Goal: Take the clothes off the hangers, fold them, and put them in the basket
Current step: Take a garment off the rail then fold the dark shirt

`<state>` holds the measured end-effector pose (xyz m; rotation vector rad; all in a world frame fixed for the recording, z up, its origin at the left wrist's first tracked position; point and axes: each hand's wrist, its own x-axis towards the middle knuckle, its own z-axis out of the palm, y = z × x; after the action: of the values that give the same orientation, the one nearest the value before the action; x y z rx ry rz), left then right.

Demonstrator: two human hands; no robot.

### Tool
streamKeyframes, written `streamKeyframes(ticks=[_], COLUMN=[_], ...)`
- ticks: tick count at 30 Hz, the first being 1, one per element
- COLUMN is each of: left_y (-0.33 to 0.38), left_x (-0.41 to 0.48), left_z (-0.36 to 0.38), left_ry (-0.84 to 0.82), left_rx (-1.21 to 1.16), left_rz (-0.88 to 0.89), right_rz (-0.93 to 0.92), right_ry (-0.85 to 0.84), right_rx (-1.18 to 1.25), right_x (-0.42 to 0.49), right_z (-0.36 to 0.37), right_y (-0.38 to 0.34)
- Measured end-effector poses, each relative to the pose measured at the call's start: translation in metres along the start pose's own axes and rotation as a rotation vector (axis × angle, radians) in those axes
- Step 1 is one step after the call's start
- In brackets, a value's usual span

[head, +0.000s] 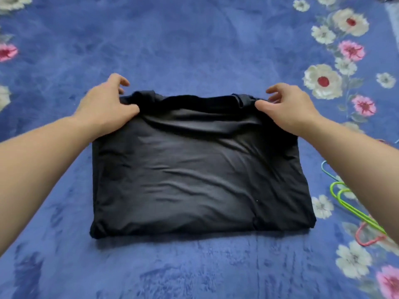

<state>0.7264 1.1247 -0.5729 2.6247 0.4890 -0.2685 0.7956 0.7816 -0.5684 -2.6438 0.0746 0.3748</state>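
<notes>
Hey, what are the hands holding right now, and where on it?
The folded black garment. The left hand pinches its far left corner, the right hand its far right corner.

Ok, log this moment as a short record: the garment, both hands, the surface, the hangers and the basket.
garment: black garment, folded into a rough rectangle, lying flat
left hand: left hand pinches its far left corner
right hand: right hand pinches its far right corner
surface: blue floral blanket
hangers: green hangers and a pink hanger lie right of the garment, partly hidden by the right forearm
basket: not in view
</notes>
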Motion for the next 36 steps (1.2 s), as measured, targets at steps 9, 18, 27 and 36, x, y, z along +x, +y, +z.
streamKeyframes(ticks=[9, 18, 27, 36], left_y=[-0.049, -0.016, -0.063, -0.099], left_x=[-0.064, -0.113, -0.149, -0.199], left_z=[0.082, 0.138, 0.124, 0.097], left_ry=[0.257, 0.036, -0.033, -0.156], left_rx=[-0.064, 0.201, 0.212, 0.58], left_rz=[-0.26, 0.273, 0.178, 0.712], right_rz=[-0.009, -0.462, -0.285, -0.59], right_ry=[0.174, -0.238, -0.019, -0.228], right_rx=[-0.272, -0.498, -0.476, -0.609], right_x=[-0.032, -0.048, -0.083, -0.194], right_z=[0.049, 0.097, 0.058, 0.072], right_y=[0.063, 0.029, 0.091, 0.146])
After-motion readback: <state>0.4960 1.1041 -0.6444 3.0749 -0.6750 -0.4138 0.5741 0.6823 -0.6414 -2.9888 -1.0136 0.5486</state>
